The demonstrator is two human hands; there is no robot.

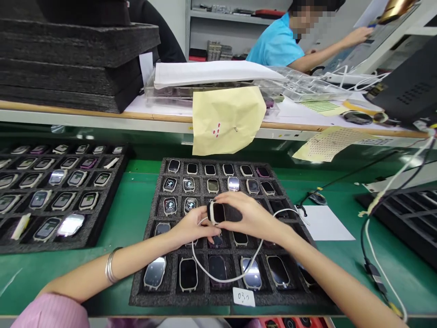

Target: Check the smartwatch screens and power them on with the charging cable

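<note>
Head view. Right hand [251,217] comes in from the right and holds a white-rimmed, dark-screened rectangular watch body [217,212] just above the middle of a black foam tray [150,282] on the green desk [129,214]. Its fingers [232,200] are curled over the top and pinch the watch body. The watch body stands on edge, screen facing near, long axis roughly upright. Left hand [189,229] is at the watch body's left near side, fingers [205,224] drawn together where a thin white cable [225,278] ends; whether they grip the plug cannot be told. The cable loops toward the near edge over the tray's watches, then runs off right. The right hand is the closer one, covering the watch body; the left touches only its lower left edge. A second foam tray [102,230] of watches lies left.
</note>
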